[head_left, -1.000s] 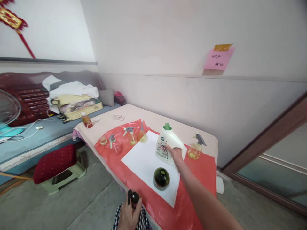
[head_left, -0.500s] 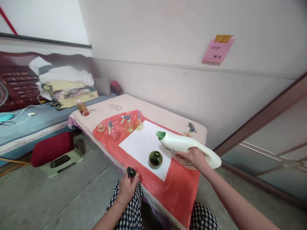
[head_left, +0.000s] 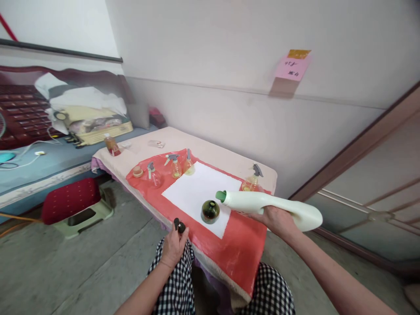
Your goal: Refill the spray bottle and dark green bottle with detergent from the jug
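Pour step appears in hand: white jug (head_left: pixel 246 200) is gripped by R hand (head_left: pixel 278 220), tipped near-horiz., w/ green spout (head_left: pixel 221 196) near mouth of dark-green round bottle (head_left: pixel 210 212), set on white sheet (head_left: pixel 192 186). Small black part (head_left: pixel 179 225), prob. spray head (too small to be sure), is pinched in L hand (head_left: pixel 173 246). Spout must be lined up w/ narrow mouth.

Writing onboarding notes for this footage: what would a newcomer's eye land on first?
First, the big pale jug, tipped nearly level in the right hand, right of center, its green spout near the dark round bottle in this view. Next, the bright red sheet on the table, under the white sheet. Then the pink note taped to the wall, upper right.
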Available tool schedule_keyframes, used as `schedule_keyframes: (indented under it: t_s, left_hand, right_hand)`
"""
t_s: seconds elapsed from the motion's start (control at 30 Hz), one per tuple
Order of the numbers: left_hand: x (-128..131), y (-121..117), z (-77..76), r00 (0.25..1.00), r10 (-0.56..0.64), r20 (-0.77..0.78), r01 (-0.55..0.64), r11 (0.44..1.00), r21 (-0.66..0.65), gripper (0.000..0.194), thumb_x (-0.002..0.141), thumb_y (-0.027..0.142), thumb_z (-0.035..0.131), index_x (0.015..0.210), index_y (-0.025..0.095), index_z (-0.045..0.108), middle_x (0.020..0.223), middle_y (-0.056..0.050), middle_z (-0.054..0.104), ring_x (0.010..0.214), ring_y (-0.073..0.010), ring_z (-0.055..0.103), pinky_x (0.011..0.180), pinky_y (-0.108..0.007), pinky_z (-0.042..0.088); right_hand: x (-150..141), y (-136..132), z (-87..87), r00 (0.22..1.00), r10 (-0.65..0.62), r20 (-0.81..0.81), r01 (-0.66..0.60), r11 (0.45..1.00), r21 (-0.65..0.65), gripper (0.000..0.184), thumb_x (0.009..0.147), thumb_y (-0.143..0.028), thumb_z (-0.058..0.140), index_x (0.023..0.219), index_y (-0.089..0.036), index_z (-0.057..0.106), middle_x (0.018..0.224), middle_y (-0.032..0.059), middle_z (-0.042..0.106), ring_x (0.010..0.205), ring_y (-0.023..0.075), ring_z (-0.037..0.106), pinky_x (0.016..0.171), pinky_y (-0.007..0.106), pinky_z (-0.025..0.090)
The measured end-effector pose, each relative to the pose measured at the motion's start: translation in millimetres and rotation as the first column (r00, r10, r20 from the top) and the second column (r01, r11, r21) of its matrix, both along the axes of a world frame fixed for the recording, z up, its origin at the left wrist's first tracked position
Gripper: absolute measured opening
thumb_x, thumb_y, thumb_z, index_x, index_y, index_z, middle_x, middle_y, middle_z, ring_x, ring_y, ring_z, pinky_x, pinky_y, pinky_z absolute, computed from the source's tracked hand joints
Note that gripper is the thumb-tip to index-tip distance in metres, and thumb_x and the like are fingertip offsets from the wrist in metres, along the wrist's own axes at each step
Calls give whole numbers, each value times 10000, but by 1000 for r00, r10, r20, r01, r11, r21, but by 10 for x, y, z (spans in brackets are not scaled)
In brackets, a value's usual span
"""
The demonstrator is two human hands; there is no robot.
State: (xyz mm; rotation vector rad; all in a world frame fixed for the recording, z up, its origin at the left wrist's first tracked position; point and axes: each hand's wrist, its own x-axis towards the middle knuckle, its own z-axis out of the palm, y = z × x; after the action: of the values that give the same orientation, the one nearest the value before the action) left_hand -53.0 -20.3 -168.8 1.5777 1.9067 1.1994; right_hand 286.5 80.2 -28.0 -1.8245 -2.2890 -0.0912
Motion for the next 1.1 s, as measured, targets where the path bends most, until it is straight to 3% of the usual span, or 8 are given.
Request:
schedule_keyframes:
  t_s: [0.23,0.43,0.77,1.1]
  left_hand:
    - [11,2,27,1000,6,30,-6,1000,3,502,838,466,494,1199,118,513,872,-142,701,867,-294,679,796,-400,497]
    - [16,-2,64,987,27,156,-36,998,51,482,782,457,587,1135,130,576,816,-130,703,840,-293,682,776,-377,504]
    - [0,6,-12,995,-7,-97,10,1000,28,504,869,452,467,1213,86,510,981,-194,700,879,-291,686,785,-384,514]
    - [-3,13,-61,985,-12,-172,18,999,34,529,905,465,400,1220,49,489,900,-174,713,891,-281,692,776,-380,536]
  right_hand:
    - [28,-20,-30,994,68,89,-76,993,91,717,810,-544,534,1409,-178,393,1260,175,602,1138,383,559,929,494,442]
    - [18,3,-72,984,111,141,-126,987,99,631,834,-499,520,1389,-211,428,1258,149,603,1159,364,542,958,484,421]
    - [-63,39,-52,971,187,147,-205,971,125,636,835,-447,539,1418,-259,370,1320,129,550,1218,374,476,990,561,360]
    - [-102,57,24,946,189,262,-251,941,227,772,818,-398,585,1479,-274,206,1447,108,427,1274,358,432,1049,514,340]
